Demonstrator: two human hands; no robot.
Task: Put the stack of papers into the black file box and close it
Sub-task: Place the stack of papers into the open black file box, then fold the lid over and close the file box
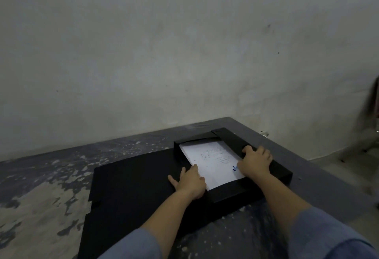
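Now papers [213, 161] between both hands' grips, boxed.

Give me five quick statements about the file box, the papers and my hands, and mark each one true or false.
1. The stack of papers lies inside the black file box. True.
2. The box's lid is shut over the papers. False: it lies open flat on the table, to the left of the tray.
3. The left hand rests at the left edge of the papers. True.
4. The right hand is lifted well clear of the box. False: it rests on the right side of the box, at the papers' edge.
5. The top sheet is blank. False: it carries faint print and a blue mark.
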